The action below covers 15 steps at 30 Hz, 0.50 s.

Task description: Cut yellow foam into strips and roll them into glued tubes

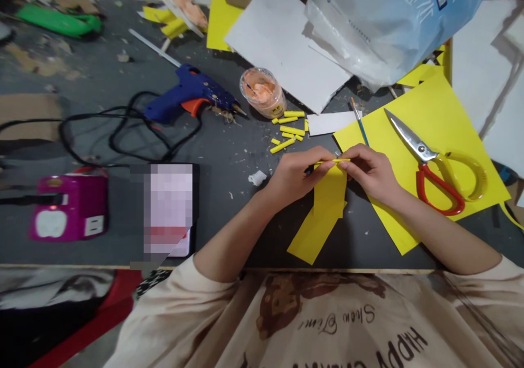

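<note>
Both my hands pinch the far edge of a yellow paper strip (323, 215), which is curled into a thin roll between my fingers. My left hand (297, 174) grips the roll's left end and my right hand (370, 171) grips its right end. The strip's loose end lies flat on the dark table (229, 155) toward me. Several small rolled yellow paper tubes (289, 130) lie just beyond my left hand.
Red-and-yellow scissors (434, 160) rest on a large yellow sheet (434, 117) to the right, beside a thin paintbrush (360, 122). A blue glue gun (190, 92) with black cord, a small plastic jar (262, 90), a magenta box (69, 207), white sheets (282, 40) and a plastic bag (388, 18) surround the work area.
</note>
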Tool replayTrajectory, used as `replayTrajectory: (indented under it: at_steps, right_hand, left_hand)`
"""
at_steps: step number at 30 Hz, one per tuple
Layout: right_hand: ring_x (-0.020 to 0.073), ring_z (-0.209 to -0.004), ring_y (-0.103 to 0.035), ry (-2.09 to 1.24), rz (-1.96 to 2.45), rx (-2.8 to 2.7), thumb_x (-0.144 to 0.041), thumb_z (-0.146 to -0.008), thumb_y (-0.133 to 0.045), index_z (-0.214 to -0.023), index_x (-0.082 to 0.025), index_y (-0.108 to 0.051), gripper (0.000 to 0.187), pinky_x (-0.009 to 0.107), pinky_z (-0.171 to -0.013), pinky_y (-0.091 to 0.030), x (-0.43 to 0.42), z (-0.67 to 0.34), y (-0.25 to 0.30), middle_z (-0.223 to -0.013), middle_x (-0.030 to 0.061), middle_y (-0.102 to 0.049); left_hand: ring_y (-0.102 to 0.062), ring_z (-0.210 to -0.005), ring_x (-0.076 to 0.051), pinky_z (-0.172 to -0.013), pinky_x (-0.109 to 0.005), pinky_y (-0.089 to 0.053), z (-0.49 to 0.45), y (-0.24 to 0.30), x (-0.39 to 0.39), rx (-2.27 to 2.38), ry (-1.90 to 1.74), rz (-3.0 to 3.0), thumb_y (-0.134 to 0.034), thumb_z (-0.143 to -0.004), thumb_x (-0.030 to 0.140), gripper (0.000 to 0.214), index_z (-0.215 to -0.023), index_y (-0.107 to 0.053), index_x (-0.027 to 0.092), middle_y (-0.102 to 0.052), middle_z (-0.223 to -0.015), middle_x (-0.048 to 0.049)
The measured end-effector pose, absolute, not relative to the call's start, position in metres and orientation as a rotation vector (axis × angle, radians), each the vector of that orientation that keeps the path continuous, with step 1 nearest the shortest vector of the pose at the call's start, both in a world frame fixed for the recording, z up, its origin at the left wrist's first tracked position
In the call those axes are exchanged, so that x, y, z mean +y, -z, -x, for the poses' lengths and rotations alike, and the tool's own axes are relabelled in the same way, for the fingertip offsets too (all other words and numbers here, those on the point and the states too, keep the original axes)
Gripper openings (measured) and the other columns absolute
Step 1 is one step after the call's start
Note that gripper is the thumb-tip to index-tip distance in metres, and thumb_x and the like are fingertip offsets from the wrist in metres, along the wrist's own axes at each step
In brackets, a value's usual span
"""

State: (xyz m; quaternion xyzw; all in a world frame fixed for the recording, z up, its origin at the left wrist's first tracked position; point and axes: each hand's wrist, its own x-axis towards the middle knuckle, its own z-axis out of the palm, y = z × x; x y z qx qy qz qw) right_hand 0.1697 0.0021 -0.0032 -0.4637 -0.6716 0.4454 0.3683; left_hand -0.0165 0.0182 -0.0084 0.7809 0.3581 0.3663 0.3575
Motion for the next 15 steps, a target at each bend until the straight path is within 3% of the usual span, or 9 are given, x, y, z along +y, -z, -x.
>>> replayTrajectory:
  at_steps: [7,15]
  right_hand:
    - [0.0123,-0.070,-0.060,-0.944,1.105,-1.805,-0.031,-0.090,-0.056,-0.080,-0.022,-0.064,0.016,0.027,-0.063,-0.045,0.0013,-0.1711,0.0049,-0.077,0.0009,-0.067]
    - [0.0069,-0.055,-0.052,-1.241,1.111,-1.611,-0.038,-0.089,-0.058,-0.078,-0.019,-0.061,0.022,0.022,-0.052,-0.041,0.0031,-0.1704,0.0019,-0.067,-0.0034,-0.058]
  left_hand:
    - [-0.064,-0.065,-0.009,-0.058,-0.016,-0.045,0.0145,0.0036,0.0187,0.955,-0.974,-1.845,-0.057,-0.089,0.031,0.020,-0.083,-0.067,0.014,-0.073,-0.077,-0.0025]
    - [-0.070,-0.075,-0.010,-0.067,-0.016,-0.051,0.0154,0.0031,0.0147,0.932,-1.031,-1.936,-0.055,-0.090,0.025,0.019,-0.087,-0.071,0.015,-0.076,-0.085,-0.0039]
